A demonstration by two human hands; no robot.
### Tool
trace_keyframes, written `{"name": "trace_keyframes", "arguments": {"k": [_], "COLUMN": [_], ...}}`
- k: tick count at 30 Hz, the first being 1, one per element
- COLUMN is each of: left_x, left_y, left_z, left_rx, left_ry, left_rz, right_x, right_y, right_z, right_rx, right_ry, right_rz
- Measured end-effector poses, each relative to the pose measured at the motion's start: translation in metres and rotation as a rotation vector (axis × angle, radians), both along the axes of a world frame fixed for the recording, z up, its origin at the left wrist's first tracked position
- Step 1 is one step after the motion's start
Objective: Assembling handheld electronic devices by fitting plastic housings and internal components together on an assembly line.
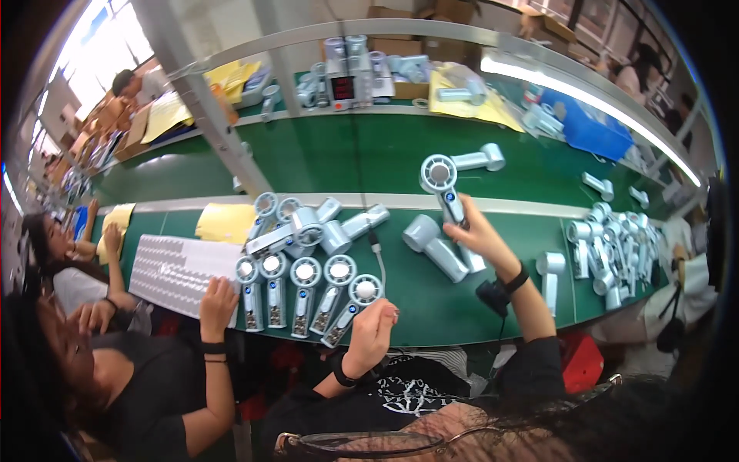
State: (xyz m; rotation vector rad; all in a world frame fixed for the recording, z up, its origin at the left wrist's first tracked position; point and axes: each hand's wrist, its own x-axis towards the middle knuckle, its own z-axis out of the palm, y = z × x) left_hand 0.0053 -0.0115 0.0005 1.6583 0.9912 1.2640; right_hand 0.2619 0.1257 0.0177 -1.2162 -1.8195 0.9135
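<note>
My right hand point(483, 237) is closed around the handle of a pale blue handheld fan point(439, 174), held up over the bench with its round head pointing away. Below it lie more pale blue fan bodies point(437, 248). My left hand point(371, 333) is closed with its fingers pinched together, beside the handheld fan with an open handle point(339, 327) at the end of a row. What those fingers hold, if anything, is hidden. A white cable point(381, 266) with a plug-like end runs down toward the left hand. Several similar fans point(305, 271) lie in the row, their handle insides exposed.
A co-worker's hand point(219, 304) rests at a white slotted tray point(173, 266) on the left. Many fan parts point(616, 242) are piled at the right. Across the green bench point(323, 154) stand a digital meter point(342, 92) and a blue bin point(593, 127). A metal post point(223, 138) rises at left.
</note>
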Motion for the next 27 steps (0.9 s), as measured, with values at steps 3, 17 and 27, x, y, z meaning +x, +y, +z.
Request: {"name": "trace_keyframes", "arguments": {"k": [3, 17, 27], "left_x": [0.009, 0.062, 0.083], "left_y": [-0.001, -0.01, -0.009], "left_z": [-0.002, -0.005, -0.014], "left_rx": [-0.116, 0.075, 0.156], "left_ry": [0.031, 0.121, 0.1], "left_rz": [-0.015, -0.227, -0.014], "right_x": [0.004, -0.03, -0.057], "right_y": [-0.054, -0.136, -0.14], "right_z": [-0.013, -0.018, -0.028], "right_rx": [-0.156, -0.263, -0.297], "right_ry": [0.292, 1.151, 1.374], "right_rz": [-0.063, -0.106, -0.187]}}
